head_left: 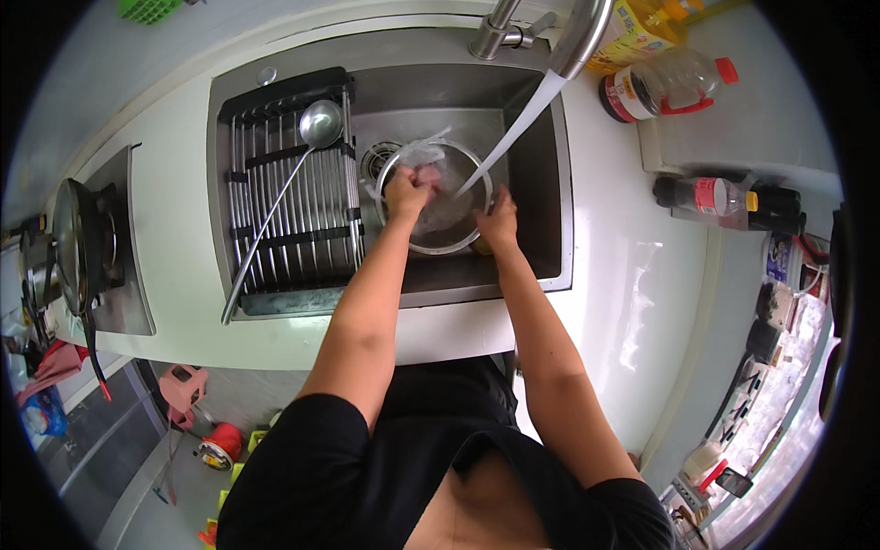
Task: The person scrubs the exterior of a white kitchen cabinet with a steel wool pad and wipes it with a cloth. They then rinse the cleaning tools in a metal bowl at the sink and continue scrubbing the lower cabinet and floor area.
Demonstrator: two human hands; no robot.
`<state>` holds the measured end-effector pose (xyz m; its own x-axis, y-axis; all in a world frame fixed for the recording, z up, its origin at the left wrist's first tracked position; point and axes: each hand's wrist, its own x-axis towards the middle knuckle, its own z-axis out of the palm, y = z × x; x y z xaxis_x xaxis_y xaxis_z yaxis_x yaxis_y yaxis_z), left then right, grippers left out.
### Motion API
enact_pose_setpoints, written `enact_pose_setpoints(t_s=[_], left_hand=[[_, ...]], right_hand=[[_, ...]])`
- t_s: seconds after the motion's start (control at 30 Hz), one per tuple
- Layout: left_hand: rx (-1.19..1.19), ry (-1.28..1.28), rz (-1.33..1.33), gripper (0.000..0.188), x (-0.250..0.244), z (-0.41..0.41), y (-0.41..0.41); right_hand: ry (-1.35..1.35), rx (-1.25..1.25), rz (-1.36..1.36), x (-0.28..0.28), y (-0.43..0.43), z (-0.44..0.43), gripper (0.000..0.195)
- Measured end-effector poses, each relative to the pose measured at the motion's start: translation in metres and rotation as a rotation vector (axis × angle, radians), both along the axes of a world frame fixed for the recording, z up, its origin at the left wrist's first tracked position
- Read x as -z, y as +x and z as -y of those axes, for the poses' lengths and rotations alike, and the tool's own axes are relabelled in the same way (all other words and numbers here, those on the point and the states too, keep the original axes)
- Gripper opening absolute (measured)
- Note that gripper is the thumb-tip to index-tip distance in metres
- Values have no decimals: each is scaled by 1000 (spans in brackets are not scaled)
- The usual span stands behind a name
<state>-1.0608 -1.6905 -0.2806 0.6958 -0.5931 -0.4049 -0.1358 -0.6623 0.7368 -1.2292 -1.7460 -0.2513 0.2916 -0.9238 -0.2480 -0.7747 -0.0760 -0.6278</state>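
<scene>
In the sink (533,247) sits a round metal basin (440,249) with water in it. My left hand (407,194) is at the basin's left side, its fingers closed on a blurred pink piece, apparently raw meat (429,176). A crumpled translucent plastic bag (421,151) lies over the far rim beside that hand. My right hand (500,218) holds the basin's right rim, with the thumb inside and the fingers outside. Water runs from the faucet (581,41) into the basin between my hands. Something yellowish (482,246), mostly hidden, lies under the basin's near right side.
A drying rack (295,192) spans the sink's left side, with a long-handled metal ladle (321,125) across it. Farther left, a lidded pan (74,247) stands on the stove (130,289). Several bottles (677,86) stand along the right, beyond the white counter (612,302).
</scene>
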Motion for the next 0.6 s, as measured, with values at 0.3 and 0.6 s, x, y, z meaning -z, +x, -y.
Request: enact_pose_setpoints(t_s=[0.3, 0.6], left_hand=[[-259, -194, 591, 32, -36, 34, 5], [-26, -537, 351, 29, 26, 49, -72]], right_hand=[[157, -96, -215, 15, 4, -1, 53], [236, -191, -332, -6, 17, 4, 61]])
